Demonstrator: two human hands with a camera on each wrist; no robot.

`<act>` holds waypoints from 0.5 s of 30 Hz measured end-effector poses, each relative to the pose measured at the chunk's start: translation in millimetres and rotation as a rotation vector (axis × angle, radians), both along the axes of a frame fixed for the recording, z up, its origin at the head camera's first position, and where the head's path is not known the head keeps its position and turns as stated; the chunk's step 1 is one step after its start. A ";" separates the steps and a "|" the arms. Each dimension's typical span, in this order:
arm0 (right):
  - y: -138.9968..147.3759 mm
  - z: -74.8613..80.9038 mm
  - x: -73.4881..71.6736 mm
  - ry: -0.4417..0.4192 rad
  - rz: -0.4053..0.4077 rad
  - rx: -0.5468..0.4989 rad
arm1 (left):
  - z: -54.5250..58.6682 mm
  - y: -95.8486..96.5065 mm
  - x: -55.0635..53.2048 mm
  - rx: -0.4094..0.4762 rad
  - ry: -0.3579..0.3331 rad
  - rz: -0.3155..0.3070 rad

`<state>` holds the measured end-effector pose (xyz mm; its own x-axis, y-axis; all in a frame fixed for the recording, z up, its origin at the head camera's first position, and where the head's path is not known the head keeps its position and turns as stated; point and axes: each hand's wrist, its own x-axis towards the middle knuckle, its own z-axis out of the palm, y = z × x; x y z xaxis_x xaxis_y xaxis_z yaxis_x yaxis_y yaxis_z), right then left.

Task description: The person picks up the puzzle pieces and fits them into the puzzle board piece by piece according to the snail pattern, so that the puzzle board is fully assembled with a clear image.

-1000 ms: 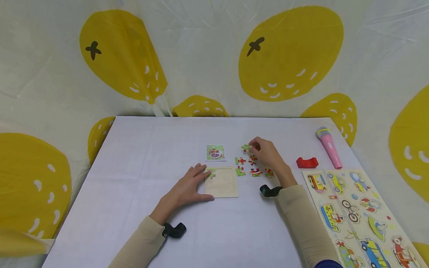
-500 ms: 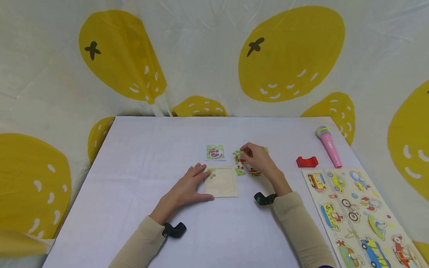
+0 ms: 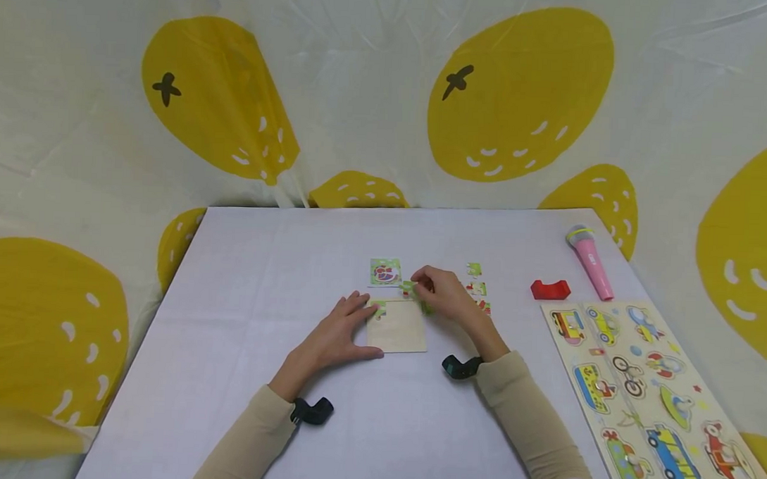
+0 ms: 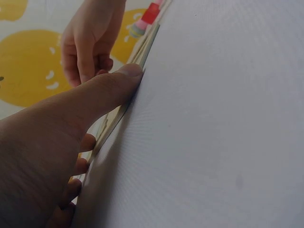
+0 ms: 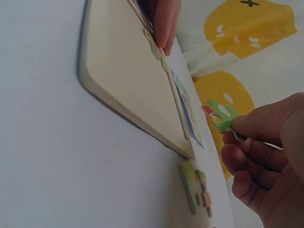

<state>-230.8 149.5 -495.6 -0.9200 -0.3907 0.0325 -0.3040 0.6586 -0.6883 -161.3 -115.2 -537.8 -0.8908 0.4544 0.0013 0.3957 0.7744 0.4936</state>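
My right hand (image 3: 446, 294) pinches a green jigsaw piece (image 5: 222, 114) with a bit of red on it, raised beyond the far right corner of a shallow wooden puzzle tray (image 3: 398, 333). With fingers spread, my left hand (image 3: 338, 333) rests along the tray's left side, the thumb (image 4: 129, 71) against its near edge. One green piece (image 3: 380, 309) lies in the tray's far left corner, partly covered by the left fingertips. Behind the tray is a square picture card (image 3: 385, 272). Other loose pieces (image 3: 474, 269) lie to the right, some hidden behind my right hand.
A red curved block (image 3: 549, 290) and a pink toy microphone (image 3: 590, 264) lie at the back right of the white table (image 3: 268, 264). A large wooden vehicle puzzle board (image 3: 653, 404) covers the right side. A curtain with yellow fruit prints hangs behind.
My right hand has carried the green piece leftward and nearer, from the loose pieces towards the tray's far right corner. My left hand has stayed still on the tray.
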 end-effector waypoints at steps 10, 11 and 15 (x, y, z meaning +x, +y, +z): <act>-13.0 -9.3 5.8 -0.016 0.082 0.013 | 0.0 0.8 0.2 -0.010 0.000 0.006; -14.0 -10.2 5.9 -0.021 0.093 0.011 | 0.0 0.8 0.3 -0.010 0.003 0.006; -17.4 -14.6 5.7 -0.025 0.125 0.015 | 0.0 0.6 0.4 -0.008 0.017 0.003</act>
